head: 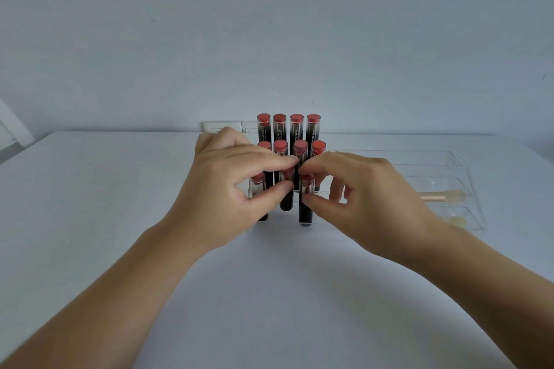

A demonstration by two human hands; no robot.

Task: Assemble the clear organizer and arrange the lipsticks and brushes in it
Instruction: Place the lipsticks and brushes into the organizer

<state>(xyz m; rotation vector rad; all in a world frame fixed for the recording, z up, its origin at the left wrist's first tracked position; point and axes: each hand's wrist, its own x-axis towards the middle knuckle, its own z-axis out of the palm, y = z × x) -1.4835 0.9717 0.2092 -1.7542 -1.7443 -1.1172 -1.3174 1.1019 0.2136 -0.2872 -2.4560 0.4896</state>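
Several black lipsticks with red tops stand upright in stepped rows in the clear organizer (443, 159) at mid table. My left hand (227, 186) pinches a front-row lipstick (287, 198) between thumb and fingers. My right hand (365, 192) pinches the neighbouring front-row lipstick (305, 210) the same way. Another front lipstick (257, 186) shows behind my left thumb. To the right, the organizer's clear trays hold a brush with a gold handle and pale tip (440, 196) and a second pale brush tip (455, 222), both lying flat.
The white table (269, 293) stretches toward me. A white wall socket plate (223, 126) sits on the wall just behind the lipsticks. The table's left edge runs at the far left.
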